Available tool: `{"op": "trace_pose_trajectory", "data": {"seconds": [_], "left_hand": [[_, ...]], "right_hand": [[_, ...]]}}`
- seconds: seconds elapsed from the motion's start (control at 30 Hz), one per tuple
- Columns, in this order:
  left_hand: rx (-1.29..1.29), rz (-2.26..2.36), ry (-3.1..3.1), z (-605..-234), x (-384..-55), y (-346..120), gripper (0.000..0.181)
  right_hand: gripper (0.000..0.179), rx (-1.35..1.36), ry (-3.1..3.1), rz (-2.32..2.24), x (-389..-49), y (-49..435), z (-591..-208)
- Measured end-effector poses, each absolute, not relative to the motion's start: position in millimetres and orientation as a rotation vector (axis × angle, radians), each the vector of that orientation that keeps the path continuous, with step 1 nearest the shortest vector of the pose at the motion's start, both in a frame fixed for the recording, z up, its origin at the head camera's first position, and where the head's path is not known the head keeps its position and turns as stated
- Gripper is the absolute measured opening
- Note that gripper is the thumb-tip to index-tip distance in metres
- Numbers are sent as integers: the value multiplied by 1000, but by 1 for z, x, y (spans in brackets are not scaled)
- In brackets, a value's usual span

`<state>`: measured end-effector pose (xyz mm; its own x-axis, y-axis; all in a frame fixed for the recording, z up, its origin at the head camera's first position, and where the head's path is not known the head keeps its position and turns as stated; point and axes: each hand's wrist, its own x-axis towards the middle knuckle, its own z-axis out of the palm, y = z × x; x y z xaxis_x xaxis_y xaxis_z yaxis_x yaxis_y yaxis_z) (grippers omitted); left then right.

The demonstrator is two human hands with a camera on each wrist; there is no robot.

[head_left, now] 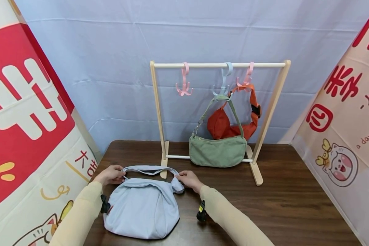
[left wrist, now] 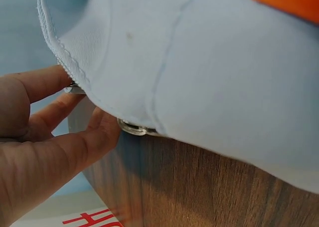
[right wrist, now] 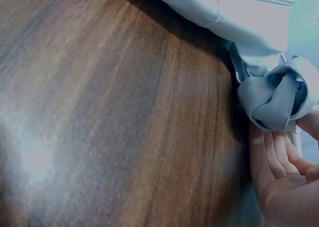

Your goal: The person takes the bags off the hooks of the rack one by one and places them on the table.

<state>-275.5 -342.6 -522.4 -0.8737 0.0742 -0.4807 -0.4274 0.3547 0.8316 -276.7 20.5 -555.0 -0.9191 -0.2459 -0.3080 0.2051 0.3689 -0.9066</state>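
A light blue shoulder bag lies on the table at the front left, its zipped top facing the rack and its strap arched beyond it. At the left end of the strap, my left hand pinches the bag by its upper corner. The left wrist view shows its fingers around the zip edge, beside a metal ring. My right hand holds the strap's right end between thumb and fingers, just above a fabric knot. In the right wrist view the knot partly hides the fingertips.
Behind stands a wooden rack with a white bar. Pink and blue hooks hang from it. A green bag hangs in front of an orange-red bag. Printed cloths flank the brown table.
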Motion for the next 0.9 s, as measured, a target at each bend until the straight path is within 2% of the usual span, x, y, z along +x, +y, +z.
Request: {"op": "trace_pose_trajectory", "data": {"seconds": [0.3,0.6,0.9], "left_hand": [[-312,1565,2175,-525,-276,-339,16],[-328,1577,2172,-524,-274,-338,20],[-271,1601,2152,-524,-273,-341,16]], "right_hand": [[31,-97,2304,-1569,-282,23,-561],[29,-33,2327,-1532,-278,21,-554],[29,3,2286,-1576,-276,20,-555]]}}
